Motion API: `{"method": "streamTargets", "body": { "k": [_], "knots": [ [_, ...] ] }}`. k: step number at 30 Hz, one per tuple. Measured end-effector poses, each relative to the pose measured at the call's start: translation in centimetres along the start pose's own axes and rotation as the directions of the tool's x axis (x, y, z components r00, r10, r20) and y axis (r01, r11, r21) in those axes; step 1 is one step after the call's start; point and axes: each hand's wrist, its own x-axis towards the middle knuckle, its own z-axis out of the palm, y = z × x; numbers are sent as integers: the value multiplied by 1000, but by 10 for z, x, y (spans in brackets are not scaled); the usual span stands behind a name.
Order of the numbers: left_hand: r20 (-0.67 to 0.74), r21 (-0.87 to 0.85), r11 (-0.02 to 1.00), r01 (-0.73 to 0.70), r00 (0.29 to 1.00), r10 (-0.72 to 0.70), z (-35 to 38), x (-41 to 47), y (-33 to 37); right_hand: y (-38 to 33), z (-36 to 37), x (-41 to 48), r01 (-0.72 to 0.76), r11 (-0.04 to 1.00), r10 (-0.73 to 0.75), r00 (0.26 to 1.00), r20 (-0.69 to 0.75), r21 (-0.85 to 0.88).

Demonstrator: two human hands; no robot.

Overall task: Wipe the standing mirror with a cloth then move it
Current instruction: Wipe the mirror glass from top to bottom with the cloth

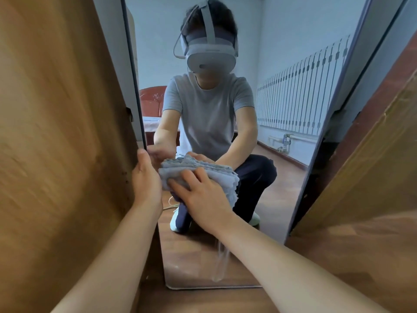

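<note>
Brown wood-grain floor [203, 300] below, smooth and faintly glossy. Flat wooden panels on both sides: left panel [63, 132] pale tan with a chipped edge, right panel [361, 177] redder and rougher.

Between them, standing mirror [277, 71]: tall, narrow, thin dark frame, rounded bottom corners, bottom edge down on the floor. Pale smeared streak on the glass near that bottom edge. Reflected in the glass: crouching person in a grey T-shirt and headset, and a white ribbed radiator [300, 98] along a pale wall.

Left hand [146, 184] wrapped round the mirror's left edge, thumb on the front, fingers curled behind the frame.

Cloth [203, 171]: pale grey-blue, nubby, folded in several layers with wavy edges, flat against the glass just beside the left edge. Right hand [203, 197] on top, fingers straight and spread, pressing cloth to glass.
</note>
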Motion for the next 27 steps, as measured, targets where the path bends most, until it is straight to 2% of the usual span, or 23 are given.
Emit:
{"method": "streamTargets", "body": {
  "k": [6, 12, 15, 19, 23, 27],
  "knots": [
    [-52, 57, 998, -27, 998, 30, 3, -5, -5, 28, -11, -43, -66, 998, 66, 998, -4, -14],
    [-59, 72, 997, -1, 998, 5, 1, -6, -19, 69, -29, -84, -218, 976, 217, 973, -71, -1],
    [-68, 88, 996, -22, 997, 28, 0, -3, -23, 95, -44, -106, -336, 942, 333, 932, -140, 3],
    [-81, 73, 996, -40, 996, 46, 3, -4, -25, 115, -56, -131, -509, 860, 496, 835, -237, 6],
    [-88, 68, 997, -37, 995, 43, 4, -5, -26, 108, -49, -138, -559, 829, 549, 801, -239, 33],
    [-81, 71, 997, -35, 996, 41, 2, -3, -28, 86, -32, -134, -524, 851, 521, 835, -177, 30]
  ]
}}
